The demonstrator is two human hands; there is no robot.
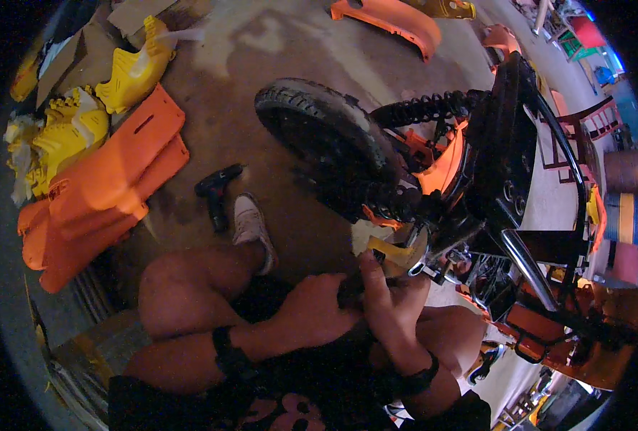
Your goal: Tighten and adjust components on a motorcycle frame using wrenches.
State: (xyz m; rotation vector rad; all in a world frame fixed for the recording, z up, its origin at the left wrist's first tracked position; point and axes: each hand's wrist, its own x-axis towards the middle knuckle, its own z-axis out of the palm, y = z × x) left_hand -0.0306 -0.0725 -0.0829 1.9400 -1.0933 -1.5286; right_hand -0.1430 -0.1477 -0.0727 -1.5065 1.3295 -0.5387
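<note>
I squat beside a small orange and black motorcycle [491, 165] whose knobby black tyre [326, 136] points away from me. My left hand [315, 309] is closed around a dark tool handle [349, 291] just below the wheel. My right hand [387, 298] is pressed against the same spot, its fingers wrapped on the tool, with the thumb raised toward a yellow part [398, 251] at the bike's lower frame. The tool's tip is hidden behind my fingers. Both wrists wear black bands.
A black cordless drill [217, 188] lies on the concrete floor by my white shoe [251, 224]. Orange plastic panels [111, 187] and yellow panels [82, 126] are piled at left. Another orange fairing [398, 20] lies at the top. Chairs [592, 126] stand at right.
</note>
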